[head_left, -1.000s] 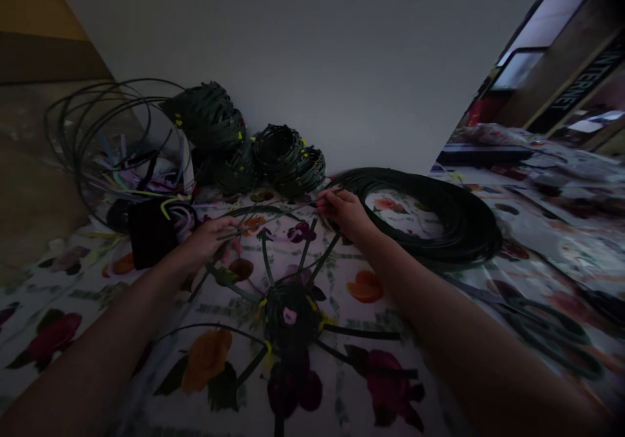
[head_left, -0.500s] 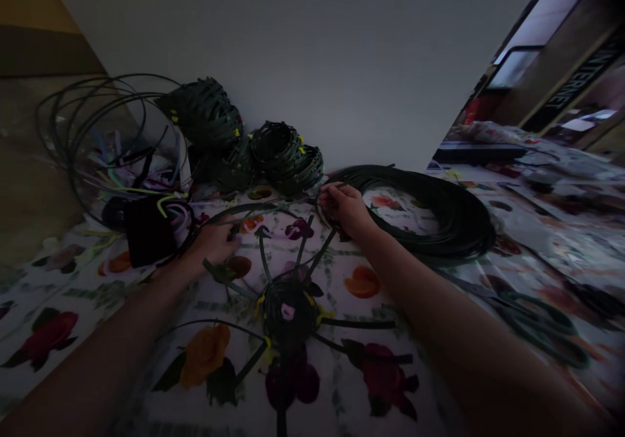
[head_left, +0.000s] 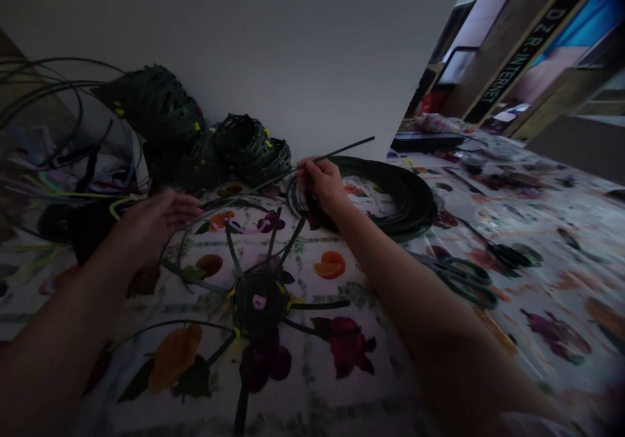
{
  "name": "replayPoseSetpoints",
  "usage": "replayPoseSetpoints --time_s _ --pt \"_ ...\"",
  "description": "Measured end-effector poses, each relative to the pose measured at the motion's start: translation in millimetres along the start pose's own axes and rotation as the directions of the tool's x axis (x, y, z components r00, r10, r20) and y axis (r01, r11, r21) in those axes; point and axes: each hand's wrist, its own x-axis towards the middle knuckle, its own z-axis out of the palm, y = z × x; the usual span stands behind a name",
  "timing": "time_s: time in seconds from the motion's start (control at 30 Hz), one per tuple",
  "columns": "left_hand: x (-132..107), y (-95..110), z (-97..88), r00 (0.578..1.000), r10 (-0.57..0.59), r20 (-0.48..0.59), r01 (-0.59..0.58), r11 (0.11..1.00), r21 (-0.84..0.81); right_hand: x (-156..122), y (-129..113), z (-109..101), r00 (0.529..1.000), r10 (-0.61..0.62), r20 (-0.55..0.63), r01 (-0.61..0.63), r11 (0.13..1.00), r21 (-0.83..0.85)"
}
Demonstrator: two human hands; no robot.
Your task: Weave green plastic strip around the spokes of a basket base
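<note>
A small woven base (head_left: 258, 300) of dark green strips with yellow ties lies on the flowered cloth (head_left: 351, 385), its spokes spreading outward. My right hand (head_left: 319, 180) is closed on a long dark strip (head_left: 342, 150) whose end sticks up to the right. It hovers at the edge of a big coil of dark strips (head_left: 395, 193). My left hand (head_left: 156, 219) is lifted above the cloth with fingers stretched out, close to the same strip's curved length; contact is unclear.
Several woven dark green baskets (head_left: 234, 144) stand against the wall. Loose hoops and coloured strips (head_left: 63, 157) pile up at the left. Scissors (head_left: 463, 277) lie on the cloth at the right, with clutter beyond them.
The view has swung rightward. My right hand has raised the strip so its end points up and right. My left hand has lifted off the cloth and opened.
</note>
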Motion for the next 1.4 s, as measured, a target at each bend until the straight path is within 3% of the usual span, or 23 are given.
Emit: replayPoseSetpoints --time_s 0.03,0.1,0.27,0.33,0.57,0.7,0.77,0.83,0.97,1.07,1.17,1.27,1.33,1.4 --pt "-3 3 1.8 0.994 -0.052 0.096 0.061 0.994 -0.089 -1 -4 0 0.999 -0.039 0.007 0.039 0.999 -0.015" --pt "-9 9 5.0 0.979 -0.076 0.188 0.097 0.989 -0.108 -2 -12 -1 0.993 -0.119 0.006 0.120 0.992 -0.034" --pt "-21 24 9.4 0.976 0.085 0.202 -0.118 0.980 0.158 -5 -28 -1 0.966 -0.257 0.018 0.257 0.966 -0.030" --pt "-26 33 10.7 0.963 0.095 0.251 -0.157 0.958 0.241 -7 -36 0 0.958 -0.285 0.036 0.285 0.958 -0.014" --pt "-36 64 24.5 0.937 -0.008 0.350 -0.120 0.932 0.343 -16 -63 -2 0.943 -0.333 -0.003 0.333 0.943 -0.012" --pt "-40 84 41.9 0.924 -0.009 0.382 -0.135 0.928 0.347 -19 -70 -1 0.956 -0.292 -0.025 0.293 0.955 0.041" --pt "-44 97 54.5 0.924 -0.007 0.383 -0.141 0.923 0.359 -23 -70 3 0.970 -0.238 0.038 0.234 0.968 0.085" --pt "-48 109 68.7 0.927 -0.009 0.375 -0.149 0.908 0.392 -29 -68 9 0.969 -0.158 0.191 0.138 0.984 0.115" --pt "-52 119 94.0 0.915 0.009 0.402 -0.198 0.881 0.431 -44 -55 27 0.840 0.002 0.543 -0.092 0.986 0.139" --pt "-50 115 102.7 0.903 0.061 0.426 -0.253 0.875 0.412 -48 -47 34 0.813 0.008 0.583 -0.145 0.971 0.189" --pt "-46 111 95.6 0.918 0.157 0.365 -0.314 0.851 0.422 -42 -53 25 0.853 -0.001 0.522 -0.116 0.975 0.191" --pt "-40 110 71.6 0.927 0.282 0.247 -0.371 0.781 0.503 -31 -70 4 0.906 -0.046 0.420 -0.062 0.969 0.241" --pt "-33 107 51.0 0.946 0.274 0.176 -0.325 0.801 0.503 -25 -78 -11 0.923 -0.030 0.385 -0.062 0.972 0.225" --pt "-26 100 31.4 0.965 0.220 0.143 -0.261 0.855 0.447 -22 -74 -25 0.929 0.088 0.360 -0.144 0.981 0.133"
